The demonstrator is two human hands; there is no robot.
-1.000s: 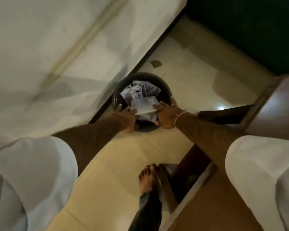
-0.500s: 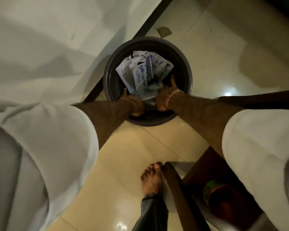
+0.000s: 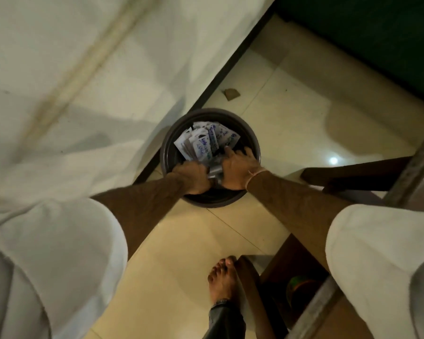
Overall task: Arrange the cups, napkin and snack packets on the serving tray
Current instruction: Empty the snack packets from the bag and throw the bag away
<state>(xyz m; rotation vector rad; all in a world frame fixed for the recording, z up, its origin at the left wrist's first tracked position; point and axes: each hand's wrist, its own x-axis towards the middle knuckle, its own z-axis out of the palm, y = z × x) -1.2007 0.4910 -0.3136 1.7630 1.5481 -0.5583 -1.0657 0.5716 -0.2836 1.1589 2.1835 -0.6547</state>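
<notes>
Tiled floor (image 3: 186,241): dark bin (image 3: 168,152), white packets (image 3: 201,143), both hands inside.

Left hand (image 3: 193,176) fingertips hidden among packets (image 3: 204,142); packet print illegible.

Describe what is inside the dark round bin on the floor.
The bin holds white packets with blue print, standing on edge. Both hands, left and right, reach in, covering whatever lies beneath them.

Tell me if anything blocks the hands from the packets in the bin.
Nothing visible does. Both the left hand and the right hand are already inside the open dark bin, right at the white packets. No serving tray is in view.
</notes>
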